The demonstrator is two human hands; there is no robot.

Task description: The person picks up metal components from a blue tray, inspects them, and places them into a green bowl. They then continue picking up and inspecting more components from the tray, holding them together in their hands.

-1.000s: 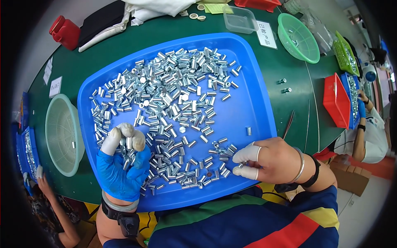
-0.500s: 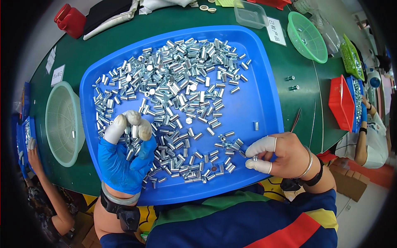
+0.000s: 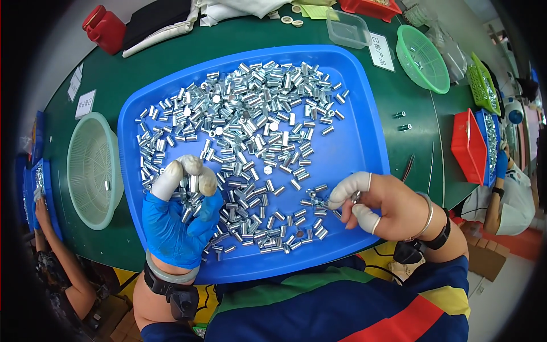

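Observation:
A big blue tray holds a heap of small silver rivet nuts, plain cylinders, some showing hexagonal ends. My left hand, in a blue glove with white finger cots, is raised over the tray's left part. Its fingers curl around several rivet nuts, held upright in the palm. At the tray's right front, my right hand wears white cots on thumb and forefinger. One rivet nut sits among its fingers, partly hidden, while the forefinger reaches toward loose nuts in the tray.
A pale green basket with one nut inside stands left of the tray. Two nuts, tweezers and a red bin lie to the right. Farther back are a green basket and a clear box. Co-workers' hands show at both sides.
My right thumb and forefinger have parted from their pinch, and the rivet nut now sits deeper among the fingers. The left hand keeps its hold. The whole view has shifted slightly.

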